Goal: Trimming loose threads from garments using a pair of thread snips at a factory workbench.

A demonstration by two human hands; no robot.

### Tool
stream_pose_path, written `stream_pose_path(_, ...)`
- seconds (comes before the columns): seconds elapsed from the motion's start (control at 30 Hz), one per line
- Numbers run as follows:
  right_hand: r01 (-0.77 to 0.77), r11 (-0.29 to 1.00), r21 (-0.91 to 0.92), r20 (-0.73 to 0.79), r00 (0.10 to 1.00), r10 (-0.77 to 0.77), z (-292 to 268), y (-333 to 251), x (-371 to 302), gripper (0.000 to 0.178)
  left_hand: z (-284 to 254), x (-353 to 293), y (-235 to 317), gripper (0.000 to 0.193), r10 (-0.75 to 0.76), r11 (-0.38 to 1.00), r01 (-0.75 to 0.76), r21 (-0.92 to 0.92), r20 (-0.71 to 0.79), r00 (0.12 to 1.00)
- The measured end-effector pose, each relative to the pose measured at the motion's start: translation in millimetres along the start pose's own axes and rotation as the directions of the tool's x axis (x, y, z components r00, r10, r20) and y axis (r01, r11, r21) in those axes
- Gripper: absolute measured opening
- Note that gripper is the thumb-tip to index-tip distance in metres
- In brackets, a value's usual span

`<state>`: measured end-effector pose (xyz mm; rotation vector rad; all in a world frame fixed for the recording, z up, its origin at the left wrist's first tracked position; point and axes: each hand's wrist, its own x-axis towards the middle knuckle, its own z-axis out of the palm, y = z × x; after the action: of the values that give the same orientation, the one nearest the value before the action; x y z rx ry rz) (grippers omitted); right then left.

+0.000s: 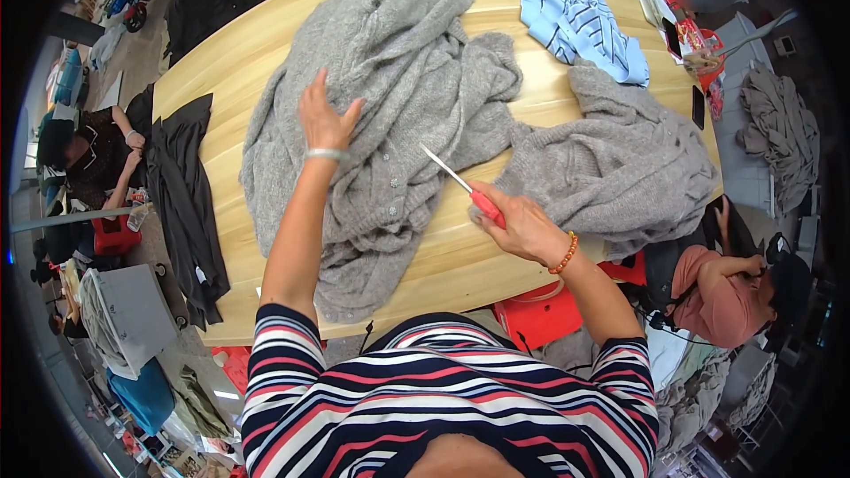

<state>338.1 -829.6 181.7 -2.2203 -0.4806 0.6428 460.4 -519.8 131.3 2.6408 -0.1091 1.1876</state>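
Note:
A large heap of grey knitted cardigans (390, 62) lies across the middle of the wooden table. Over its left part is my left hand (327, 119), fingers spread and holding nothing; whether it touches the knit I cannot tell. My right hand (522, 228) is closed around the red handles of scissors (447, 170). Their narrow metal blades look closed and point up and left, with the tip over the heap's right edge near some buttons (392, 181). A second grey cardigan (611, 164), with buttons down its front, lies just right of my right hand.
The light wooden table (243, 301) also bears a blue striped garment (584, 13) at the far right. A dark phone (699, 108) lies at the right edge. Black garments (181, 204) hang over the left edge. Other people sit left (93, 159) and right (722, 296).

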Motion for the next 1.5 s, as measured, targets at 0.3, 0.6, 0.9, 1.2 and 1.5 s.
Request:
stream_pose_path(0.3,0.052,0.998,-0.041,0.109,0.993,-0.048,-15,-33,28,0.046,24,-68,-32,0.016,-0.281,0.066,0.849,-0.523,0.807,0.519)
stream_pose_path(0.6,-0.061,0.993,-0.101,-0.234,0.972,0.036,-38,-6,109,0.034,-6,-77,-23,0.005,-0.287,-0.227,0.833,-0.504,0.852,0.437)
stream_pose_path(0.9,0.066,0.993,-0.102,0.286,0.958,-0.034,-11,-49,53,0.042,-9,-100,-36,0.006,-0.292,-0.258,0.841,-0.475,0.869,0.401)
stream_pose_path(1.2,0.197,0.98,-0.021,0.323,0.929,-0.179,-1,-36,45,0.05,-44,-89,-35,0.014,-0.374,0.384,0.897,-0.216,0.852,0.366)
stream_pose_path(1.5,-0.039,0.997,-0.068,0.219,0.974,0.053,21,-21,0,0.046,-102,-124,-85,0.014,-0.46,0.456,0.855,-0.248,0.757,0.465)
